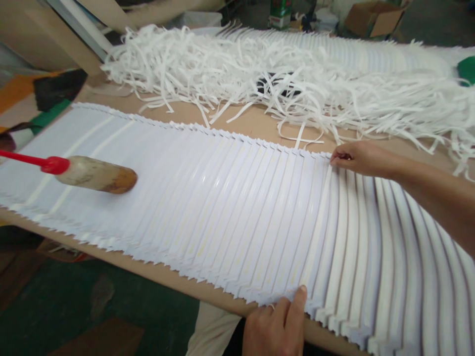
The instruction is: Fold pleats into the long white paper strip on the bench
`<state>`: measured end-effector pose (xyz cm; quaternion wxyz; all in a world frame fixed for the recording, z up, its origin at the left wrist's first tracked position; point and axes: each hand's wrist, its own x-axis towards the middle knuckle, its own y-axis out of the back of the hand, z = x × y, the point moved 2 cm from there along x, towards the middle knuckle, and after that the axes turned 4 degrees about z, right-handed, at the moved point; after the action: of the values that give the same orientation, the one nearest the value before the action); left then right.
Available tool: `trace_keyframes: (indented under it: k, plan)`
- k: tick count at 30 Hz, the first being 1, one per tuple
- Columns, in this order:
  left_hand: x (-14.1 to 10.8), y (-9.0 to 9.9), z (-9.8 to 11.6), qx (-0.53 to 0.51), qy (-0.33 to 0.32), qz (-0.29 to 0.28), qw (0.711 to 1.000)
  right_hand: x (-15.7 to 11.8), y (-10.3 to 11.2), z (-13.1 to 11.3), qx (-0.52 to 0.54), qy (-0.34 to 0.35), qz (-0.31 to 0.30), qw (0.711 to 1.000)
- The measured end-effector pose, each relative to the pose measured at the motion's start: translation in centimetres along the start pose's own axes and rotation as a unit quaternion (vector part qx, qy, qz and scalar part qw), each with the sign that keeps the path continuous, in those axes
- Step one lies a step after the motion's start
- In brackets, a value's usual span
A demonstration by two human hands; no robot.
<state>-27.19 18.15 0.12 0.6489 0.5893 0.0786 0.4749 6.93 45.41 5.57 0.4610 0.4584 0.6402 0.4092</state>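
Observation:
A long row of overlapping white sheets (237, 207) lies fanned across the table, with thin glossy streaks along many of their exposed edges. One narrow white strip (322, 217) runs lengthwise along a sheet between my two hands. At its far end, my right hand (358, 158) pinches the strip at the sheets' back edge. By the near edge, my left hand (276, 324) has its fingers curled and the index fingertip pressed on the strip's other end. A squeeze bottle (98, 174) with a red nozzle, partly filled with brownish contents, lies on the sheets at left.
A big tangled heap of white strips (222, 69) covers the table's far side. Behind it lies another fanned row of sheets (363, 52). A cardboard box (374, 20) and a green can (280, 12) stand farther back. The table's brown front edge (156, 269) runs below the sheets.

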Motion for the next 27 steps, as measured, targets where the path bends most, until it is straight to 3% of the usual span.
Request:
trace_keyframes:
  k: [9, 20, 24, 27]
  plan:
    - [-0.9, -0.7, -0.3, 0.011, -0.011, -0.018, 1.0, 0.9, -1.2, 1.0, 0.0, -0.003, 0.04, 0.999]
    - [-1.3, -0.9, -0.3, 0.023, -0.011, -0.004, 1.0, 0.7, -1.4, -0.1, -0.016, -0.018, 0.035, 0.999]
    - [-1.5, -1.3, -0.2, 0.043, -0.008, 0.027, 0.999, 1.4, -0.6, -0.9, -0.057, 0.004, 0.106, 0.993]
    - [-1.4, -1.4, 0.0, 0.056, -0.002, 0.032, 0.998, 3.6, -0.7, -1.7, -0.076, 0.043, 0.166, 0.982]
